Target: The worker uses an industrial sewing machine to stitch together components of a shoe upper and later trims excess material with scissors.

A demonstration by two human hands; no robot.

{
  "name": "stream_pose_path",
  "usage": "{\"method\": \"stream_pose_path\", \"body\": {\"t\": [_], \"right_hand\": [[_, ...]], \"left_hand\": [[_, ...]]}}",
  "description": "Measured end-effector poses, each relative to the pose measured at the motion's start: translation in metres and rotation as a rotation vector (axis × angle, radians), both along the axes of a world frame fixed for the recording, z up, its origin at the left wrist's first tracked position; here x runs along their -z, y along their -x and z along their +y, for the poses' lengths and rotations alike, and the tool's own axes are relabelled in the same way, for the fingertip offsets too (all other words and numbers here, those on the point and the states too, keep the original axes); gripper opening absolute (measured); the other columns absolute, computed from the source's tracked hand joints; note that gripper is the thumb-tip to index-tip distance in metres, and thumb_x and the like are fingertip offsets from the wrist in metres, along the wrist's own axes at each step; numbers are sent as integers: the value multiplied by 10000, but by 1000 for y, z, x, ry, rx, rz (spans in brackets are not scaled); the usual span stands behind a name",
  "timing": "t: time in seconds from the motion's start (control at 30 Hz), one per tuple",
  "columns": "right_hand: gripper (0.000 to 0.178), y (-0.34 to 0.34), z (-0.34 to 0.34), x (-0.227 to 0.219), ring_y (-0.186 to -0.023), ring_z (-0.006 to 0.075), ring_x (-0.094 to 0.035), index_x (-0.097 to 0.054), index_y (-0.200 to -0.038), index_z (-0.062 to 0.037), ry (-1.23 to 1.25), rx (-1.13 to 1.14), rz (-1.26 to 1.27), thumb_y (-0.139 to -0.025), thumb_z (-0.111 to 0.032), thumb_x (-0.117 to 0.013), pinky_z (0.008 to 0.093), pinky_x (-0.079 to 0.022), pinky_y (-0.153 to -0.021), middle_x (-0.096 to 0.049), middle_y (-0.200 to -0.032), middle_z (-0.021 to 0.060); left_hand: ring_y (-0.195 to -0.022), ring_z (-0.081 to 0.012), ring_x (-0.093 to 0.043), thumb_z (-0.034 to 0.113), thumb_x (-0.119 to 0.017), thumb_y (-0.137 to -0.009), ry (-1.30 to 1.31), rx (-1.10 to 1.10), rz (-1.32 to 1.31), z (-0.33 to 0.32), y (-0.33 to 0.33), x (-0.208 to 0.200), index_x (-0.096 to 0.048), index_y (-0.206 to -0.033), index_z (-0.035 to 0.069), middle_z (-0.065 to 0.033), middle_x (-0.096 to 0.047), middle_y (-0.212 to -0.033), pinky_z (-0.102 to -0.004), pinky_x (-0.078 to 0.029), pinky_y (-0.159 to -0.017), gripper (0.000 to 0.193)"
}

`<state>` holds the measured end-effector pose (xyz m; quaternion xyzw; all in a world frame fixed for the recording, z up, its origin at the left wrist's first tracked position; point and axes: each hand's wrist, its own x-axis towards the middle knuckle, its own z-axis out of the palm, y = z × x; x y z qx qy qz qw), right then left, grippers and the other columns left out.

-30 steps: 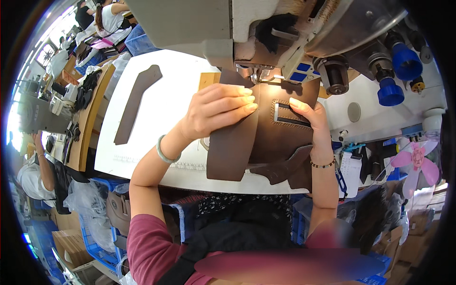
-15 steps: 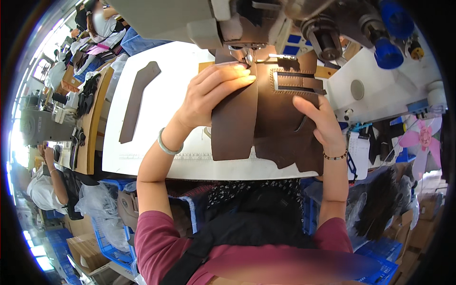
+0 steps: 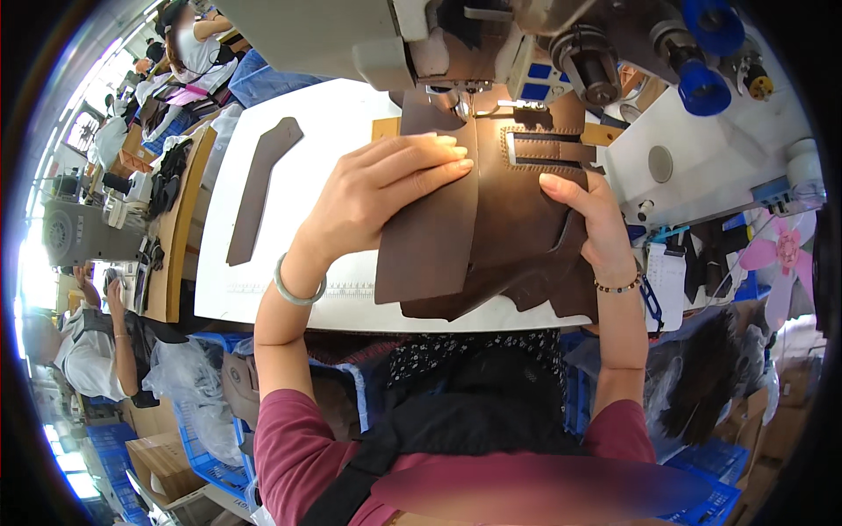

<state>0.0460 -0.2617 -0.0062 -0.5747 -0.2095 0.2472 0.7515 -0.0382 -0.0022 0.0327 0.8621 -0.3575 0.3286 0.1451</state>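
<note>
Clearly, tan-stitched brown leather [image 3: 504,206] lies under close-set left fingers [image 3: 430,178], grip unclear, while right fingers [image 3: 566,191] pinch its edge

Few markings show, and hardly any can be made out. A ruler scale [image 3: 289,288] runs along the near side of the white tabletop [image 3: 263,302], its fine ticks distinct but any figures too small to read. At the right, a white card [image 3: 665,285] bears faint marks, too small to tell as words. At the lower left, a pale edge [image 3: 226,504] beside a blue crate [image 3: 210,469] carries a short row of dark letters, small and slanted toward the picture's rim.
</note>
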Motion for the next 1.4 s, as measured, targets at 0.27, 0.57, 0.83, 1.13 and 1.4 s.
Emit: {"method": "stream_pose_path", "body": {"t": [0.27, 0.57, 0.83, 1.13, 1.4], "right_hand": [[277, 1, 1, 1, -902, 84, -584, -655, -1061, 8, 21, 22, -29, -845, -161, -691, 232, -442, -840, -665, -998, 28], [254, -9, 7, 0, -904, 89, -599, -653, -1054, 14, -29, 13, -35, -865, -154, -661, 231, -449, -839, -674, -994, 44], [244, -18, 13, -3, -849, 101, -623, -652, -1051, 19, -29, 41, -77, -853, -123, -634, 239, -483, -781, -683, -978, 61], [249, -19, 14, -10, -882, 93, -615, -665, -1040, 15, -27, 44, -74, -856, -153, -665, 229, -466, -820, -687, -979, 49], [292, -23, 15, -13, -881, 91, -609, -654, -1054, 14, 12, 48, -98, -853, -196, -683, 229, -471, -808, -676, -998, 47]], "left_hand": [[-934, -287, -664, 182, -589, -715, -42, -15, 8, 0, 1, -4, -679, -1058, 20, -117, -664, -1047, -354, -545, -766, 390], [-926, -259, -636, 133, -662, -658, 10, -28, -28, 6, -11, 1, -644, -1138, 69, -64, -633, -1057, -347, -528, -735, 484], [-960, -318, -643, 173, -649, -679, 30, -76, -8, 7, -13, 7, -684, -1039, 29, -124, -653, -1044, -383, -539, -789, 389], [-957, -282, -634, 135, -629, -687, -7, -97, -100, 7, -16, 12, -670, -1093, 51, -92, -634, -1047, -357, -545, -776, 417], [-911, -247, -641, 104, -619, -692, -70, -118, -285, 3, -19, 19, -683, -1062, 53, -87, -634, -1017, -347, -561, -757, 378]]}}
